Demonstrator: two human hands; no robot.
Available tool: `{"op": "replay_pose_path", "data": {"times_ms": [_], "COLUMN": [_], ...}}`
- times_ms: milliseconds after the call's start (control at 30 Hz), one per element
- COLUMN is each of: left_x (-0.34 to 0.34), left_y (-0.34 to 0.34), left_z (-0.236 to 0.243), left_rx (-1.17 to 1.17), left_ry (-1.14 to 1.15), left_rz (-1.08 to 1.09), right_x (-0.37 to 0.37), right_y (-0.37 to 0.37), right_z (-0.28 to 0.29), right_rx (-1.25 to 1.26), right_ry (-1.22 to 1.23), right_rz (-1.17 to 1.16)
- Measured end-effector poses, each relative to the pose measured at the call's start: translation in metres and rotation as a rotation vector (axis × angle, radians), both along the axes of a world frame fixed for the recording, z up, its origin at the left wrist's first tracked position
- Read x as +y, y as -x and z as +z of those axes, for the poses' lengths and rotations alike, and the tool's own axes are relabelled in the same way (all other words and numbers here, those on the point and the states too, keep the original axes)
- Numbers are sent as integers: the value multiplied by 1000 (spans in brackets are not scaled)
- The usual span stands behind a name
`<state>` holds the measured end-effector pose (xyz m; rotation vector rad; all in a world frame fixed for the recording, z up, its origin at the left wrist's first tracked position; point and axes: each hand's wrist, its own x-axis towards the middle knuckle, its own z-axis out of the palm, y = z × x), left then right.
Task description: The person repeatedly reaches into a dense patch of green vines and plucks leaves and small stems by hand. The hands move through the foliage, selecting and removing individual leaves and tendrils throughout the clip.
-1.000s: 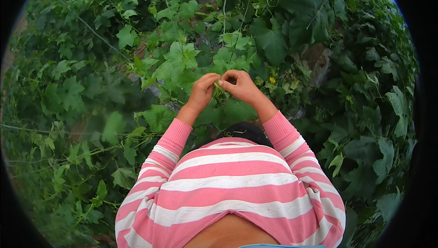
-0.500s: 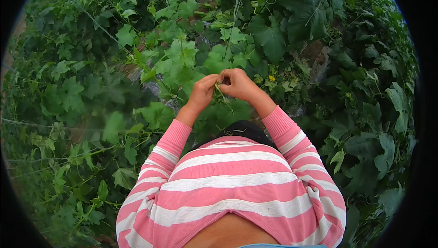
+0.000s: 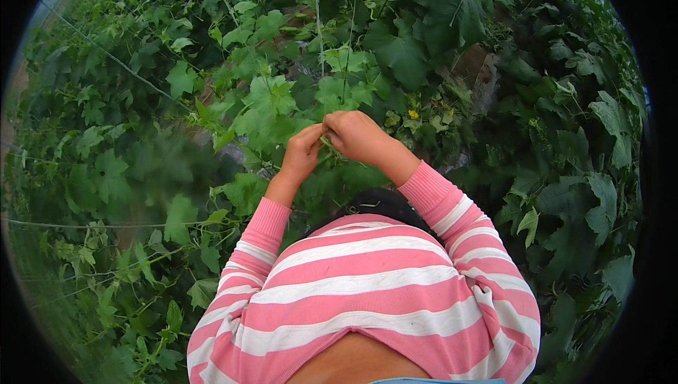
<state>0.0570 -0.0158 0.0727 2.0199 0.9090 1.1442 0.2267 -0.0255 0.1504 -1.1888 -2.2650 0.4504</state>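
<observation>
Nearest the lens, a pink-and-white striped top [image 3: 360, 292] with both sleeves reaching up into foliage. Left hand [image 3: 304, 151] and right hand [image 3: 360, 135] meet fingertip to fingertip, each pinched shut on a thin green stem [image 3: 329, 145] running between them, just below a pale lobed leaf [image 3: 268, 98]. Beyond the hands, a small yellow flower [image 3: 413, 113] sits to the right. Farther off, a thin wire [image 3: 113, 59] crosses the vines [image 3: 565, 101] diagonally at upper left.

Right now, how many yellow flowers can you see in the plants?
1. One small yellow flower sits among the leaves just right of the right hand, which meets the left hand on a green stem. The thick leaves may hide more.
</observation>
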Motion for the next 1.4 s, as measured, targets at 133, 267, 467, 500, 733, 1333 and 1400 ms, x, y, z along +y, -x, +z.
{"op": "replay_pose_path", "data": {"times_ms": [133, 267, 467, 500, 733, 1333, 1400], "left_x": [4, 5, 13, 16, 39, 98, 115], "left_y": [6, 9, -7, -10, -55, -248, -238], "left_z": [-3, -4, 2, 3, -6, -6, -60], "left_rx": [16, 48, 23, 18, -151, -334, -302], "left_ry": [43, 82, 79, 121, 372, 745, 944], "left_rz": [29, 27, 118, 130, 381, 252, 162], "right_x": [-1, 3, 45, 59, 181, 268, 268], "right_y": [5, 7, -30, -44, -106, -135, -143], "right_z": [3, 5, -25, -38, -139, -190, -190], "right_rx": [-130, -135, 84, 74, 245, 296, 273], "right_ry": [-51, -54, 114, 173, 355, 268, 252], "right_rz": [-60, -14, -29, -69, -109, 183, 165]}}
